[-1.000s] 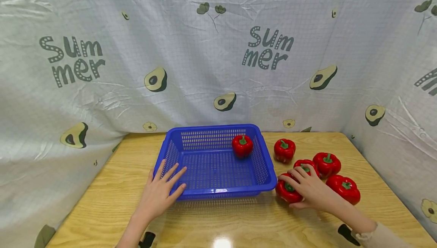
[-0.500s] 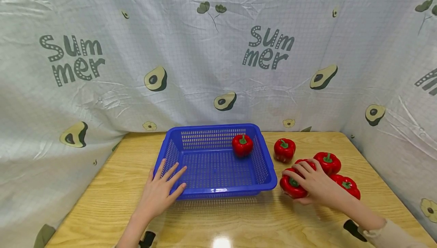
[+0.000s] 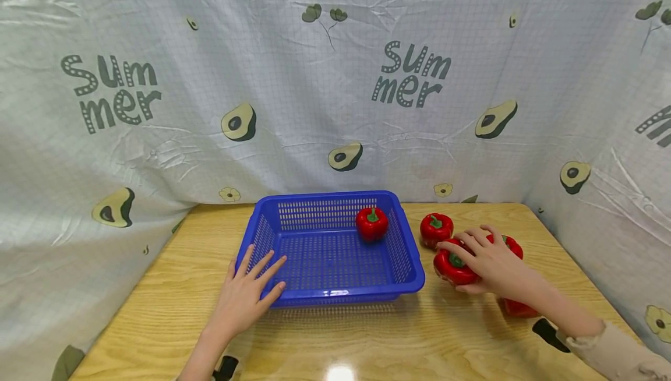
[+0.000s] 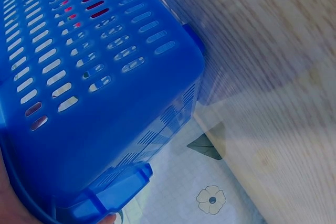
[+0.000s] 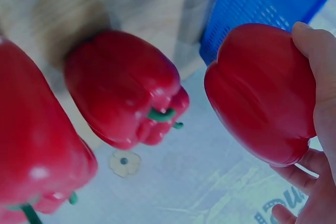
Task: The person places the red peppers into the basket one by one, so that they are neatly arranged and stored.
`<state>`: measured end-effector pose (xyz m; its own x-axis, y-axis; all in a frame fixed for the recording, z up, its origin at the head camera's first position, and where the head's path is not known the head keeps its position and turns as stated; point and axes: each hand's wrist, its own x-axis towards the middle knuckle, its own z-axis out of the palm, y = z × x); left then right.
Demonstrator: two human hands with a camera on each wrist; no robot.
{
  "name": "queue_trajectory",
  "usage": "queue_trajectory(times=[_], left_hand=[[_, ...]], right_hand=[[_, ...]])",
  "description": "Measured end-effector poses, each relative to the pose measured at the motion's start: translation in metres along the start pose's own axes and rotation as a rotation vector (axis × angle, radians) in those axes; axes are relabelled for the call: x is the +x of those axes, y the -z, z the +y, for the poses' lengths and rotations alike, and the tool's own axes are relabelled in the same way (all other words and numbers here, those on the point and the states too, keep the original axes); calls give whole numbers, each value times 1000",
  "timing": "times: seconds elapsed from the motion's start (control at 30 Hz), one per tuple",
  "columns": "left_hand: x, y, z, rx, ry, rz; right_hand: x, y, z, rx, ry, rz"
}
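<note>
My right hand (image 3: 490, 261) grips a red bell pepper (image 3: 453, 270) with a green stem, beside the basket's right side. In the right wrist view the thumb and fingers wrap round the held pepper (image 5: 260, 93), which shows above the wood. My left hand (image 3: 241, 299) lies with spread, fairly straight fingers over the front left corner of a blue plastic basket (image 3: 335, 295). The left wrist view shows the basket's slotted wall (image 4: 105, 114) close up, part of the hand at the lower left. One red bell pepper (image 3: 372, 225) stands inside the basket's back right corner.
Another bell pepper (image 3: 436, 229) stands right of the basket. More peppers, one at the right (image 3: 514, 246) and one nearer (image 3: 519, 309), are partly hidden by the right hand and forearm. A patterned cloth (image 3: 293, 107) hangs behind the wooden table (image 3: 335, 340).
My right hand has moved back and slightly right with the gripped bell pepper, now covering more of the peppers behind it. The left hand and the basket have stayed put.
</note>
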<state>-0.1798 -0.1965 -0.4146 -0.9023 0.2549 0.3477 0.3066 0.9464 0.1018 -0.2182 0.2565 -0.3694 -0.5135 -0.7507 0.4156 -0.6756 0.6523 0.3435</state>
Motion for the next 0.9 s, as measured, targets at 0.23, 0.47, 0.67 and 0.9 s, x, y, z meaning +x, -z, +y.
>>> queue_trajectory(times=[0.23, 0.47, 0.67, 0.9], left_hand=[[0, -1, 0, -5, 0, 2], [0, 0, 0, -9, -1, 11], [0, 0, 0, -4, 0, 10], [0, 0, -1, 5, -6, 3]], right_hand=[[13, 7, 8, -6, 32, 37], [24, 10, 13, -11, 44, 31], [38, 11, 16, -21, 63, 28], [58, 8, 15, -4, 98, 21]])
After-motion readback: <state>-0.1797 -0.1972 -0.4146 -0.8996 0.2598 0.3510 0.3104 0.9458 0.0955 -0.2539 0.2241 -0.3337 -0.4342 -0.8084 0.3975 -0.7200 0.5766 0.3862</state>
